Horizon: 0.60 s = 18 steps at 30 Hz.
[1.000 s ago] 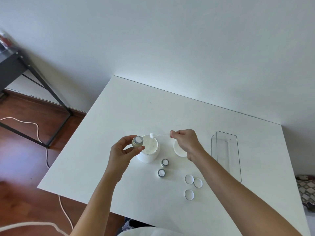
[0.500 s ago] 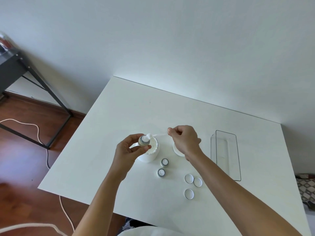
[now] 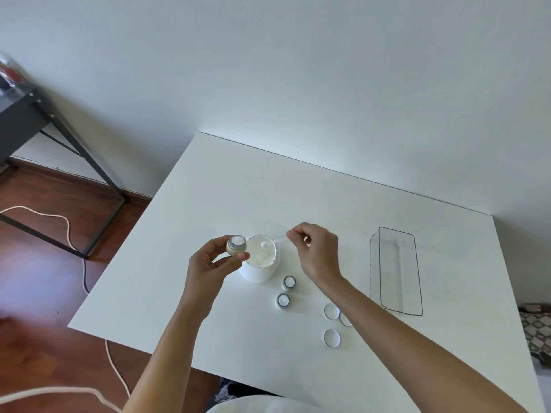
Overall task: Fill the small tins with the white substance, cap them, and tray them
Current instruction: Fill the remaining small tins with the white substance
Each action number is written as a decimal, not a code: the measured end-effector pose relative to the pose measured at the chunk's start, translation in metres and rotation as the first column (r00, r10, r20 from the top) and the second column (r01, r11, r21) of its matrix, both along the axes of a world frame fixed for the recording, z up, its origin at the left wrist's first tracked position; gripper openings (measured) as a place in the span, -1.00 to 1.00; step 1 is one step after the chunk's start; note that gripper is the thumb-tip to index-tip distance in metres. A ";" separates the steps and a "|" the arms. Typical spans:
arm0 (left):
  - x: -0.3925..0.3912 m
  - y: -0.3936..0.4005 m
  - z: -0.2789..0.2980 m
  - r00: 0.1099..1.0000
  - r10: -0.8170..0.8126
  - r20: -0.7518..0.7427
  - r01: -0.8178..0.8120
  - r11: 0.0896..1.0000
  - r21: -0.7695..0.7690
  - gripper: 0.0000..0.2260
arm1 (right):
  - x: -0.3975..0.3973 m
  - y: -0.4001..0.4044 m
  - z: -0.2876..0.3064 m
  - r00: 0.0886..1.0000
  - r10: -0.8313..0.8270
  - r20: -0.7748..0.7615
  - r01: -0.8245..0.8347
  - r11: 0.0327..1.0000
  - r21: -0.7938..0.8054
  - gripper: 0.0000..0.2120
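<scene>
My left hand [image 3: 208, 265] holds a small tin [image 3: 236, 245] with white substance in it, just left of the open white jar [image 3: 259, 262]. My right hand [image 3: 316, 251] pinches a thin clear spatula [image 3: 275, 241] whose tip, with a white blob, is over the jar's mouth. Two more small tins [image 3: 289, 282] [image 3: 283, 300] with white insides stand in front of the jar. Three white caps [image 3: 332, 311] [image 3: 331, 338] [image 3: 345, 319] lie further right, one partly behind my right forearm. A clear tray [image 3: 396, 271] sits at the right with nothing in it.
The white table [image 3: 238, 189] stands against a white wall. The jar's lid is hidden behind my right hand. A black metal stand [image 3: 35, 120] and a pale cable [image 3: 68, 231] are on the wooden floor to the left.
The spatula tip moved from the held tin back over the jar. The tin now shows white filling, and my left hand tilted it slightly outward to the left.
</scene>
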<state>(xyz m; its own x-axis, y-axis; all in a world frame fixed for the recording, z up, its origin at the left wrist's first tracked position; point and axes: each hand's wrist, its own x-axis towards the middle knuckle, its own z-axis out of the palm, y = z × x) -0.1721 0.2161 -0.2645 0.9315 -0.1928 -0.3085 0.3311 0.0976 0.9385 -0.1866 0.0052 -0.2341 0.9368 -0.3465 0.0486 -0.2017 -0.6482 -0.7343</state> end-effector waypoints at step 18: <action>0.002 0.012 -0.001 1.000 0.023 -0.015 -0.023 1.000 0.003 -0.75 | -0.006 -0.037 -0.003 0.637 0.768 0.075 -0.507 0.489 -0.710 -0.79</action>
<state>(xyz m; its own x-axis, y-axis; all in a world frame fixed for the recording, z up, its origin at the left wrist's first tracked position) -0.1700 0.2277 -0.2658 0.9310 -0.1702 -0.3229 0.3428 0.1034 0.9337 -0.1929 -0.0320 -0.2366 0.7435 0.5697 0.3502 0.6270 -0.7760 -0.0690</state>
